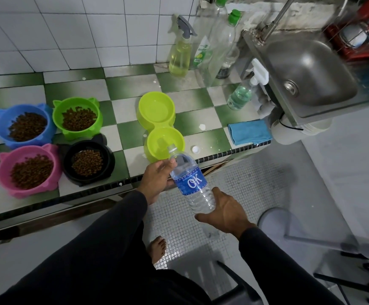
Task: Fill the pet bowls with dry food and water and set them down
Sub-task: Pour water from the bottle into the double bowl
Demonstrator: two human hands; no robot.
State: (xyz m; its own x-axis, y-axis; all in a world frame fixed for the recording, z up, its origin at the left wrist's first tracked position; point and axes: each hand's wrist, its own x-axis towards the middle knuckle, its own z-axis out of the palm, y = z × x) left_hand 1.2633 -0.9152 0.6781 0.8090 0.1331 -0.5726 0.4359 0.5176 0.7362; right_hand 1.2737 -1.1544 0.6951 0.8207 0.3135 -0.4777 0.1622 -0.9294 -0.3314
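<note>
The left hand (157,179) curls its fingers around the upper part of the uncapped water bottle (190,183), while the right hand (225,210) cups its base with thumb and fingers wrapped round. The bottle tilts, its mouth over the near cup of the lime double bowl (159,126) on the checkered counter (122,89). Its white cap (195,149) lies just beside. Four bowls of kibble sit to the left: blue (25,125), green (77,117), pink (29,170), black (88,162).

The water bottle (190,181), between the fingers of the left hand (157,179) and right hand (225,211), has a blue label reading "OK"; the dish-soap bottle (201,52) label is only partly legible.
</note>
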